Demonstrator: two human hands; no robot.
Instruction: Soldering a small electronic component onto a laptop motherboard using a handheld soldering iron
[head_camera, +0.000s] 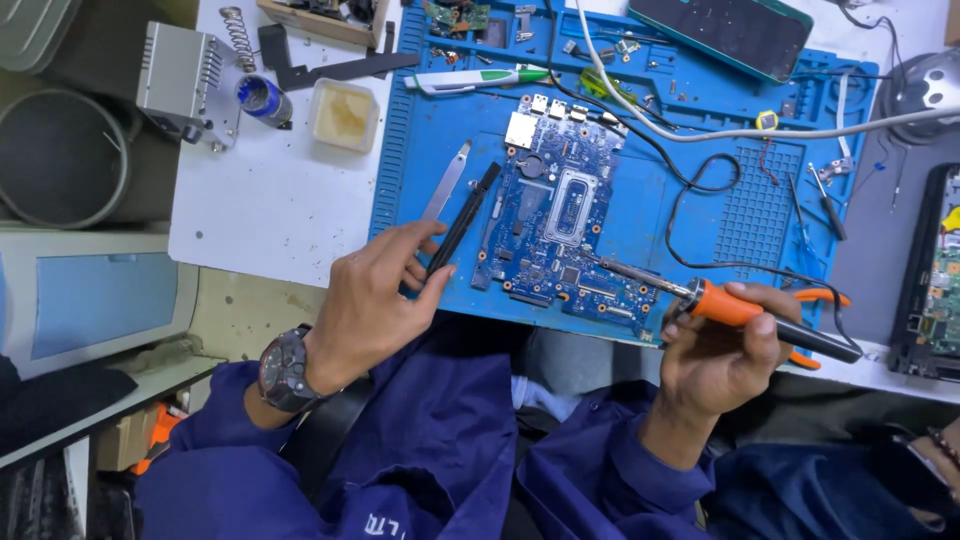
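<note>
Blue sleeves fill the near edge, and our two hands rise out of them over the mat.

Right hand (715, 355) is closed round the orange grip of the soldering iron (740, 312), held like a pen. Its metal tip points left and rests at, or just above, the lower right part of the board (560, 215); we cannot tell if it touches. We judge the iron light and stiff, with the metal shaft hot, so the orange grip is the only safe place to hold. Its black cord (700, 205) loops over the mat behind and could drag on the hand.

Left hand (375, 300), watch (285, 368) at the wrist, pinches the lower end of a slim black tool (462, 222) that slants up along the board's left edge. It looks light and rigid.

Board lies flat in the middle of the blue mat (430, 150), bare and unclamped. We judge it thin, fragile and apt to slide; hold it by the edges, off the components.

Round about: a metal pry tool (447, 182) just left of the black tool, a white pen (480, 78) above the board, a flux tub (343, 113) and a solder spool (263, 98) off the mat to the left, a white cable (720, 133) crossing the top, small screwdrivers (825, 200) at right, and orange-handled pliers (805, 330) partly hidden under the iron.
</note>
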